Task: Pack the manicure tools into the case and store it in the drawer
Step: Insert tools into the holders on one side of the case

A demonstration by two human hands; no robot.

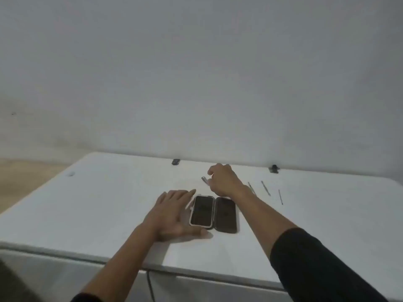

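The case [213, 211] is lying open and flat on the white table [98, 203], its two dark halves side by side, long axis running from the near edge toward the wall [196, 73]. It is sitting mid-table, well back from the near edge, with bare tabletop spreading wide to the left and in front.

The left hand [174, 212] is resting flat beside the case's left half, fingers spread, thumb just under its near corner. The right hand [222, 179] is reaching beyond the case, curled around a small metal tool [204, 180] whose tip is poking out to the left; the grip itself is blurred.

Three thin tools [266, 188] are lying right of the right wrist, apart from one another, each pointing roughly toward the wall. Two small dark fittings [274, 168] are sitting at the far edge by the wall.
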